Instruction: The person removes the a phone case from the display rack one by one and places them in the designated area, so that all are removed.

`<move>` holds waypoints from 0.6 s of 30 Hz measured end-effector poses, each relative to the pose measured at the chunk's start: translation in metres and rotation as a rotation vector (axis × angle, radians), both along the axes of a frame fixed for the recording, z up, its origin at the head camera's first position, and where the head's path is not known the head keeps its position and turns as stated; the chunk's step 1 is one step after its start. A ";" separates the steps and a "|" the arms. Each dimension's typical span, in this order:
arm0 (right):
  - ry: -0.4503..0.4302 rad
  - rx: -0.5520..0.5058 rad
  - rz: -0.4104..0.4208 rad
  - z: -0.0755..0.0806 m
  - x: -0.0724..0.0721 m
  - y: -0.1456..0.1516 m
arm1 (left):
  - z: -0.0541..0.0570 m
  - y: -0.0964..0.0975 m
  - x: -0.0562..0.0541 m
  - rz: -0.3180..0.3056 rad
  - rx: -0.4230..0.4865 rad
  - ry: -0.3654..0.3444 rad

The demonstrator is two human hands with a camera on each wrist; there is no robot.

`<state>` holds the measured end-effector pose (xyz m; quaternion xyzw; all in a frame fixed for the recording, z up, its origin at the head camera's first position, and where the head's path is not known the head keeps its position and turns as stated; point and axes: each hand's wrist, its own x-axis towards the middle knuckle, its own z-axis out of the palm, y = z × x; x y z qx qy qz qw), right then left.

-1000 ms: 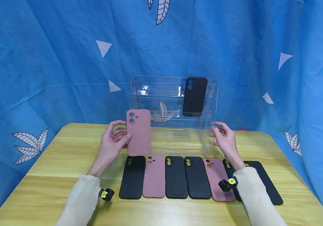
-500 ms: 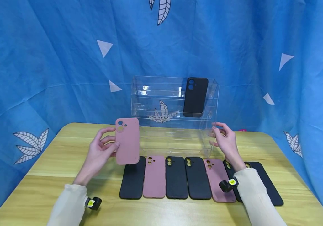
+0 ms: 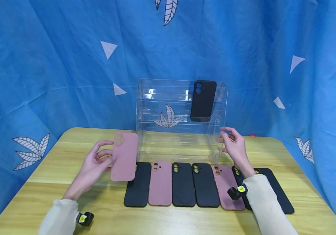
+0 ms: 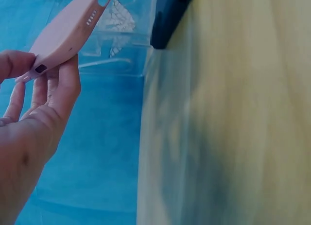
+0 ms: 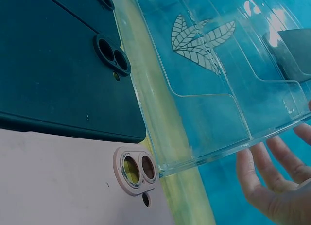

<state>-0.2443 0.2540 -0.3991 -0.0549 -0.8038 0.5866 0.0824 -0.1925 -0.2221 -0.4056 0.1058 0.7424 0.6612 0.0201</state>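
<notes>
My left hand pinches a pink phone case by its left edge, thumb in front and fingers behind. In the left wrist view the same pink case is seen from its bottom end, off the table. It partly covers the leftmost black phone case in the row. A clear tiered display rack stands behind the row. My right hand holds the rack's right side, with its fingertips against the outside of the panel. A black phone case stands upright in an upper tier, at the right.
Along the table, several black and pink cases lie in a row before the rack, including a pink case and another pink case. The rightmost black case is partly under my right sleeve. A blue curtain hangs behind.
My left hand has moved left and down, carrying the pink case away from the rack's lower left to the left end of the row. The right hand stays on the rack.
</notes>
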 end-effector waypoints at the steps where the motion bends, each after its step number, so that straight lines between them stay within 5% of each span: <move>1: 0.001 0.002 -0.002 0.000 0.000 0.000 | 0.000 -0.002 0.001 -0.003 -0.004 -0.007; 18: -0.001 0.022 -0.005 0.000 0.000 -0.001 | -0.009 -0.029 0.010 -0.054 -0.168 -0.166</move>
